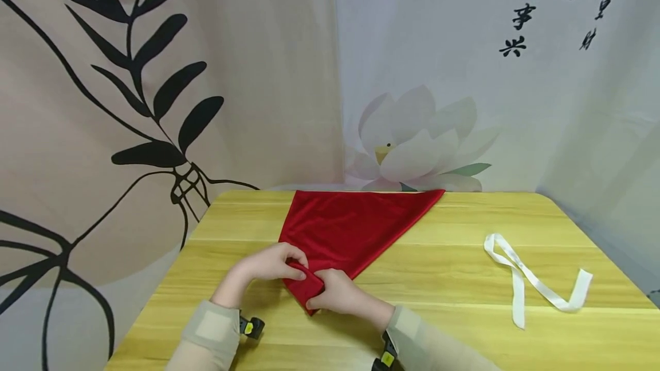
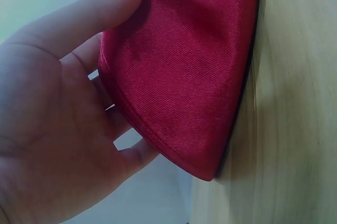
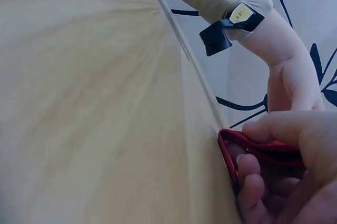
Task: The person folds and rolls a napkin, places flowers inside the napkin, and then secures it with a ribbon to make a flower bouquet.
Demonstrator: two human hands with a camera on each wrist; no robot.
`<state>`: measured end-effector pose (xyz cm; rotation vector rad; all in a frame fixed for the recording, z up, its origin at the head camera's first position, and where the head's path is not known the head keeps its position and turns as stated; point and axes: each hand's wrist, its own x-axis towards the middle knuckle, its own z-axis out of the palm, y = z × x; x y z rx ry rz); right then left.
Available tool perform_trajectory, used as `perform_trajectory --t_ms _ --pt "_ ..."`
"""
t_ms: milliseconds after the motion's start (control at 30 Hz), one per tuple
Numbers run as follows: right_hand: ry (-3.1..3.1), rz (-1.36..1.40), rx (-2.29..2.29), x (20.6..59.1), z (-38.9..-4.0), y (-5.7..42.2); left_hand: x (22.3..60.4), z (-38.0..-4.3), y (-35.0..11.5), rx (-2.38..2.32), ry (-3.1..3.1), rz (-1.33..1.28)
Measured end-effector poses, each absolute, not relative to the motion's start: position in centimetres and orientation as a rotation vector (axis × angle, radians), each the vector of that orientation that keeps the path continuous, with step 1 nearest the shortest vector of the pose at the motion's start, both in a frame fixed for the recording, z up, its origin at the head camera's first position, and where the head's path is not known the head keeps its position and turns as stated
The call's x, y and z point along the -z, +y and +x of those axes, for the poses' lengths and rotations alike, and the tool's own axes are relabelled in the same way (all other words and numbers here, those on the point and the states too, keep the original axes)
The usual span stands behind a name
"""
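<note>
A shiny red triangular cloth (image 1: 350, 228) lies on the table, its long top edge along the far side and its narrow lower end between both hands. My left hand (image 1: 273, 262) pinches the lower part from the left; in the left wrist view the thumb lies on top of the red cloth (image 2: 179, 77) with fingers behind its edge. From the right, my right hand (image 1: 337, 292) grips the same folded end. In the right wrist view, its thumb (image 3: 274, 126) presses a doubled layer of the cloth (image 3: 227, 153) while curled fingers sit inside the fold.
A white ribbon (image 1: 538, 285) lies loosely bent on the right part of the yellow wooden table (image 1: 438, 279). Behind the table hangs a curtain (image 1: 278, 73) printed with leaves, a flower and characters. Small black cameras (image 1: 252, 328) are strapped to both wrists.
</note>
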<state>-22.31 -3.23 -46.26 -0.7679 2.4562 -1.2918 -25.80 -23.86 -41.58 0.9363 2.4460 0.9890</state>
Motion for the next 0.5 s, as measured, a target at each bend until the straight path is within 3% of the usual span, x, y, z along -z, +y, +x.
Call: perform_trajectory --t_ms 500 --pt "2.346 -0.604 1.416 45.5 -23.3 -1.9 41.8 -25.8 -23.5 -0.948 2.472 0.955"
